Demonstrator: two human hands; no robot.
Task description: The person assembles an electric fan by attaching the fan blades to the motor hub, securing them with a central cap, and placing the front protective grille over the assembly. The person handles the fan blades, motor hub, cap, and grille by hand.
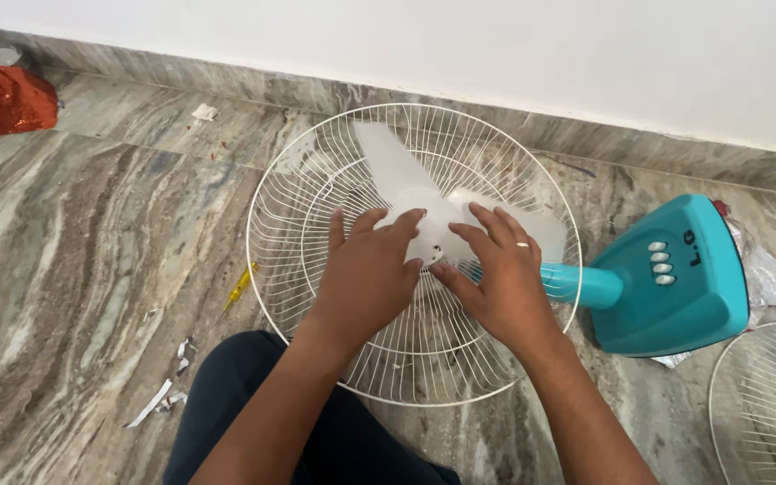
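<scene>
The white fan blade (pixel 424 211) sits in the middle of the frame, lying inside the round white wire guard (pixel 289 233) on the marbled stone floor (pixel 74 269). It looks like thin translucent plastic: light, a little flexible at the blade tips, stiffer at the hub, and smooth enough to slip under dry fingers. The tips would probably bend or crack if levered, so the sounder hold is at the central hub (pixel 430 242), where the 3 blades meet, rather than out on a blade edge.

The left hand (pixel 365 278) lies palm down just left of the hub, fingers loosely spread, its fingertips resting on the hub's left side. The right hand (pixel 500 278), with a ring on 1 finger, lies to the right of centre, fingers also spread, the tips touching the hub's right and lower edge. Neither hand closes around anything; both press flat from above, with the hub between them.

The wire guard looks springy and light, easily dented. To the right of the frame stands the teal fan base (pixel 675 296) with its row of white buttons, joined by a teal neck (pixel 586 286) running under the guard. A second wire guard (pixel 765 404) shows at the lower right, a yellow screwdriver (pixel 239 287) lies just left of the guard, and crumpled red foil (pixel 2 97) sits at the upper left.
</scene>
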